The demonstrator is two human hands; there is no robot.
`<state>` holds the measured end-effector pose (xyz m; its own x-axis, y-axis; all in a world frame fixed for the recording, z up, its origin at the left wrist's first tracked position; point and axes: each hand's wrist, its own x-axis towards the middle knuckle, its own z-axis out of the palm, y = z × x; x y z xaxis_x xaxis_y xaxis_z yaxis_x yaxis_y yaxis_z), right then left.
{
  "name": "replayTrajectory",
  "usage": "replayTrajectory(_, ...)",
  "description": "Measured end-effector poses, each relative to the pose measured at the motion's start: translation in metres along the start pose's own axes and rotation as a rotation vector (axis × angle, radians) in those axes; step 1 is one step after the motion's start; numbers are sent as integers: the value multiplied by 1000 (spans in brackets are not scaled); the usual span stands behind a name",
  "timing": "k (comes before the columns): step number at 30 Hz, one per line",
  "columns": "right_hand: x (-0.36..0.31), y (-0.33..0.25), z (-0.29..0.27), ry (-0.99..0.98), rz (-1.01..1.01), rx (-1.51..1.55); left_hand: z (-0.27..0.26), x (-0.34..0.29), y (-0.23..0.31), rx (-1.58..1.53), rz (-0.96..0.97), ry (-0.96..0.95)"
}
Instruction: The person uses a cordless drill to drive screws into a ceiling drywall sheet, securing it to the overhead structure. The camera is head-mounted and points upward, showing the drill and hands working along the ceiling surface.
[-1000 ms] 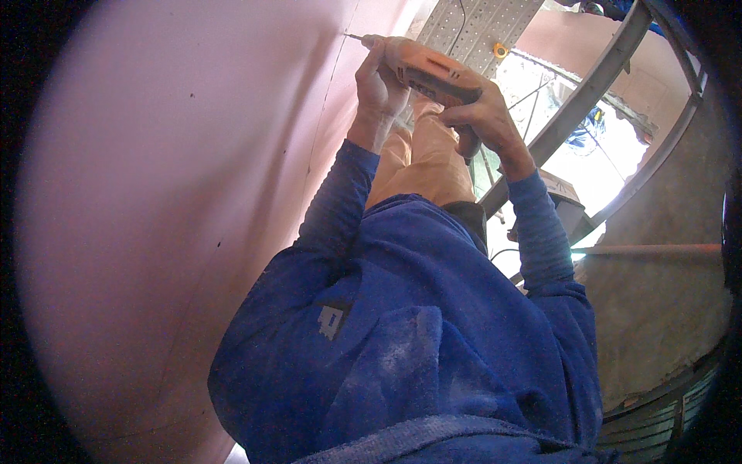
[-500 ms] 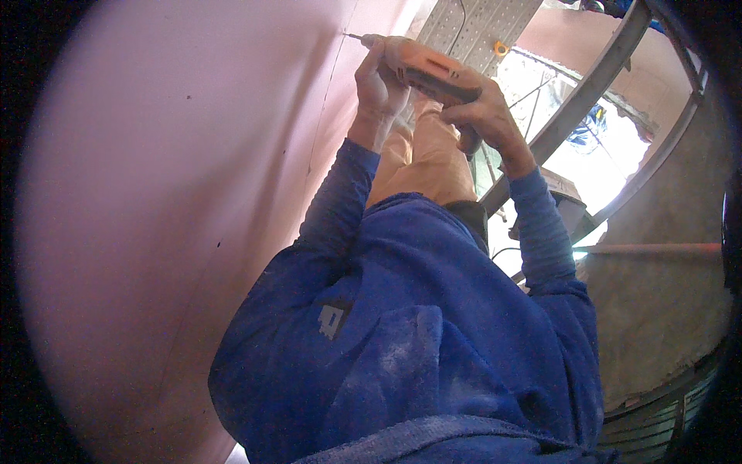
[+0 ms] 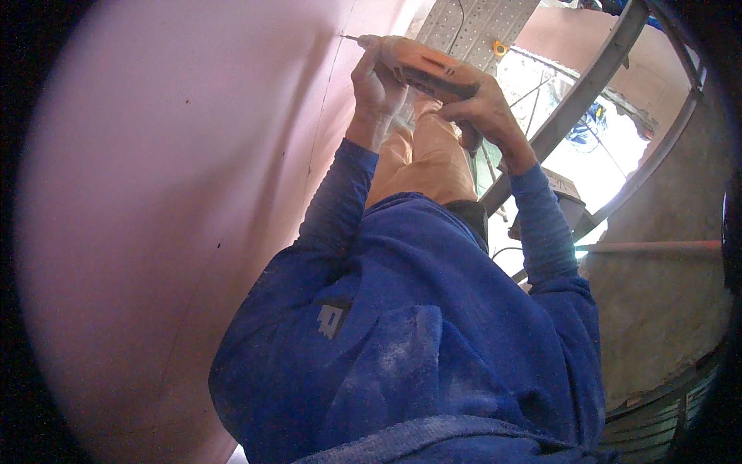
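Observation:
An orange and black power drill (image 3: 433,66) lies nearly level at the top middle, its thin bit pointing left. The bit's tip meets the pink wall board (image 3: 185,162), close to a fine dark line running down it. My left hand (image 3: 377,91) is wrapped round the drill's front end, just behind the bit. At the rear, my right hand (image 3: 492,112) grips the handle, part of which is hidden by the fingers. Whether the trigger is pressed cannot be seen.
Beyond the drill is a perforated metal plank (image 3: 479,27) with a small yellow-orange round object (image 3: 501,49) on it. A metal frame bar (image 3: 591,93) slants past my right arm, near a dark box (image 3: 560,203). A rough brownish wall (image 3: 665,317) stands at the right.

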<state>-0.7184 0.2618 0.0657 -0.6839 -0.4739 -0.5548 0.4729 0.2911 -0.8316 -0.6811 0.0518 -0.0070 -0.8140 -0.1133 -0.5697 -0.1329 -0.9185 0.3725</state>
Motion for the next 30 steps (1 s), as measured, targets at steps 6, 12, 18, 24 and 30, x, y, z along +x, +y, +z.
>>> replayTrajectory(6, 1, 5, 1, 14, -34, 28, -5, 1, -2, 6, -2, -51)
replayTrajectory(12, 1, 7, -1, -5, -45, -6, -6, 1, -3, 17, -7, -29)
replayTrajectory(18, 2, 5, 0, -10, -12, 5, -7, 0, -2, 40, 9, -12)
replayTrajectory(24, 5, 9, 1, -6, -29, -1, -16, 6, 0, 29, -7, -91)
replayTrajectory(30, 6, 8, 9, -12, 7, 20, -19, 8, 7, 0, 12, -120)
